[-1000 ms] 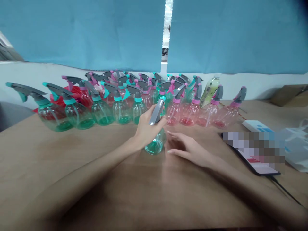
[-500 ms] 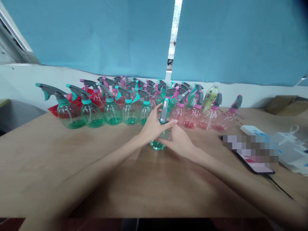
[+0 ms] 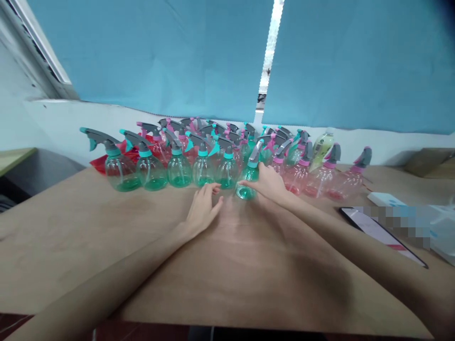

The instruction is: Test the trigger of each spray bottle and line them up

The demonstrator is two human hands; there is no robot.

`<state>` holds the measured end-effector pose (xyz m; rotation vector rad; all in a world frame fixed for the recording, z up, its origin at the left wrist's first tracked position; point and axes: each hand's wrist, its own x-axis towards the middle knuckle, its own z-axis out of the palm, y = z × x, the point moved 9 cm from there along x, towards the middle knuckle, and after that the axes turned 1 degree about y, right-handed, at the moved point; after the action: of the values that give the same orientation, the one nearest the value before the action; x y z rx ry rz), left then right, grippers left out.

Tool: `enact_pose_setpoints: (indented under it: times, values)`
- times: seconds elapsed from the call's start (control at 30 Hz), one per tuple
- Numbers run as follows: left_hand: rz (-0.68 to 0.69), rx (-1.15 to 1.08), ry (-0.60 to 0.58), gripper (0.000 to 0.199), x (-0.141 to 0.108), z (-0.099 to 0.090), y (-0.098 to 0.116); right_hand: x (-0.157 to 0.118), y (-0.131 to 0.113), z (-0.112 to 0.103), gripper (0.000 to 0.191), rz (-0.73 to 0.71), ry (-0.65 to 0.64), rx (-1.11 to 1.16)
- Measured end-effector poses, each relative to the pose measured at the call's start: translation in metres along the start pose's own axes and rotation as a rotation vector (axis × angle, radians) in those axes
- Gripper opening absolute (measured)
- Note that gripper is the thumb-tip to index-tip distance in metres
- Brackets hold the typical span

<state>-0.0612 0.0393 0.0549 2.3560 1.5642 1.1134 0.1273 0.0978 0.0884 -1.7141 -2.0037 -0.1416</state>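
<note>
"What is the right hand (image 3: 270, 182) doing?"

"Wrapped around a green spray bottle (image 3: 250, 174), thumb across the front of its body, fingers curled out of sight behind it. The bottle is near the middle of the table (image 3: 71, 227), gray head and teal collar uppermost. Whether its base touches the wood, I cannot tell."

"And the left hand (image 3: 202, 208)?"

"Loosely spread, thumb apart from the fingers, gripping nothing. It is just in front of the five green bottles (image 3: 179, 170) lined up at left, near the fourth and fifth; contact with the table is not clear from this angle."

"Who else is in the lineup?"

"Four pink bottles (image 3: 322, 182) at right, with the held one between the two colors. Behind them, a crowd of more sprayers (image 3: 250, 130) with pink and teal trim, beside a bottle with a yellow-green label (image 3: 323, 148). Crumpled red plastic (image 3: 101, 164) lies behind the leftmost pair."

"The right side of the table?"

"A phone (image 3: 382, 237), its screen partly blurred out, lies face up near a white box (image 3: 386, 199) with blue print. A clear plastic bag (image 3: 444, 215) sits at the edge of view, a brown carton (image 3: 433, 162) farther back. Blue cloth (image 3: 159, 61) covers most of the background above a white wall"
</note>
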Motion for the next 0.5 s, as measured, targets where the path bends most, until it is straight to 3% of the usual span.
enact_pose_setpoints:
  times: [0.23, 0.5]
  values:
    - [0.059, -0.012, -0.062, 0.028, -0.006, 0.007, 0.016, 0.014, 0.004, 0.003, 0.065, 0.099, -0.048, -0.108]
    - [-0.143, -0.011, -0.133, 0.031, 0.01, 0.012, -0.001, 0.021, 0.01, 0.011, 0.064, 0.113, -0.057, -0.041]
